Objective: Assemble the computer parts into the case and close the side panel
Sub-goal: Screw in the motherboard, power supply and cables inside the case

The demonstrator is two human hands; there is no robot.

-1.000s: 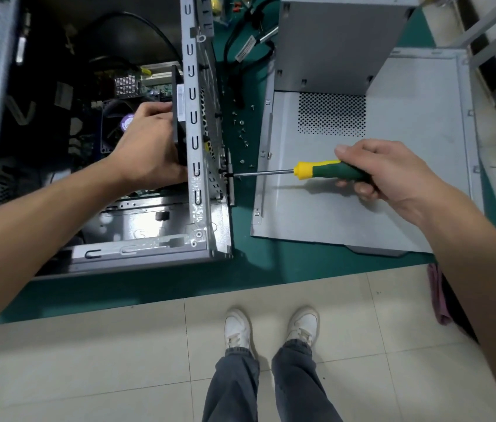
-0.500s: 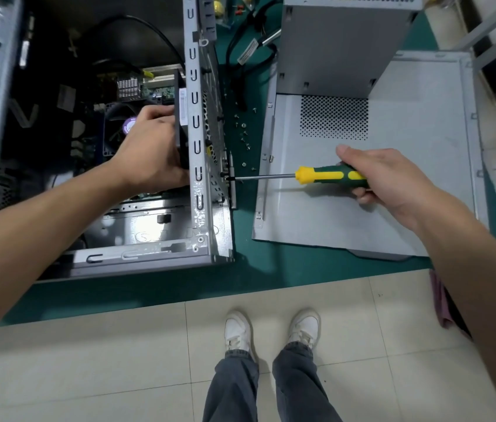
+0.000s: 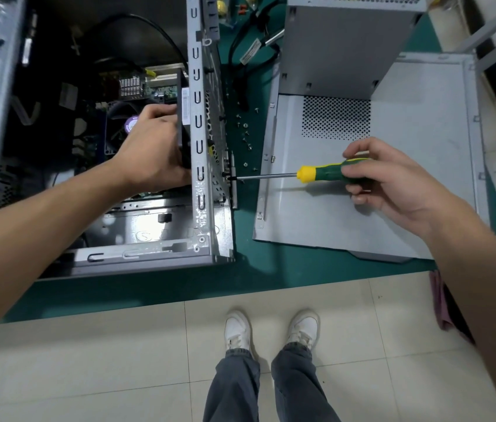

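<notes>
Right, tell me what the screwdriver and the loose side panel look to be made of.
Screwdriver: the shaft looks like bright polished steel, thin and reflective; the green and yellow handle looks like moulded plastic or rubber, with a dull sheen. Side panel: apparently thin sheet metal with a matte pale grey finish, going by its folded edges and punched grid of vent holes.

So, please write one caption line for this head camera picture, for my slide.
Right hand drives a screwdriver into the case rear wall while the left hand holds a black part inside.

Case left of side panel; loose screws between them; my screwdriver bridges the gap over the panel.
</notes>
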